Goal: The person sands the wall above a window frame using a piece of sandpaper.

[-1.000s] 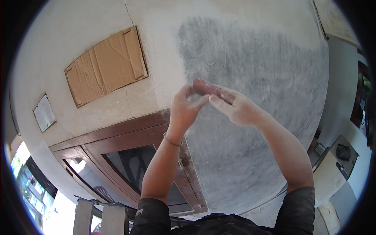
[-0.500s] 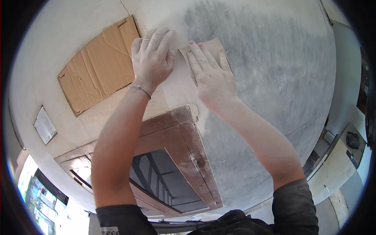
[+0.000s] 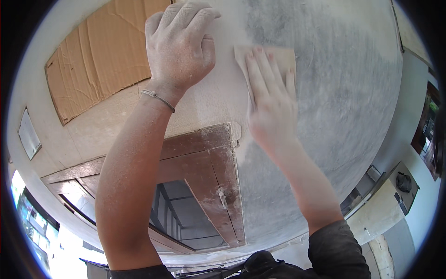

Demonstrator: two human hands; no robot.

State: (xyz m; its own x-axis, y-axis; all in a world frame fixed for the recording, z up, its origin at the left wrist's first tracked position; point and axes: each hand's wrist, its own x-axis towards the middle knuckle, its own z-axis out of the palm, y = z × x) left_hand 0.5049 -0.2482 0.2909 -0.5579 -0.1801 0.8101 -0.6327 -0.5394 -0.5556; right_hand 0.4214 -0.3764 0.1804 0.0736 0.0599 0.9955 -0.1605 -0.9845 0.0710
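Note:
My right hand (image 3: pixel 273 100) lies with its fingers stretched over a pale sheet of sandpaper (image 3: pixel 284 55), pressing it against the grey, dusty wall (image 3: pixel 344 93). The sheet's left edge bends back beside the hand, and motion blurs the fingers. Up and to the left, my left hand (image 3: pixel 182 51) is closed with curled fingers at the wall, beside a piece of brown cardboard (image 3: pixel 100 56). White dust coats its skin. Nothing shows in its fingers, though its palm is turned away from view.
Below my hands is a brown wooden frame (image 3: pixel 204 162) with a small latch (image 3: pixel 223 200) and an opening. A white paper sheet (image 3: pixel 29 133) hangs on the wall at far left. At right, a ledge (image 3: pixel 404 186) carries a dark item.
My right hand and the sandpaper have shifted right across the wall. The left hand appears higher and larger, while the cardboard and frame have moved left in view.

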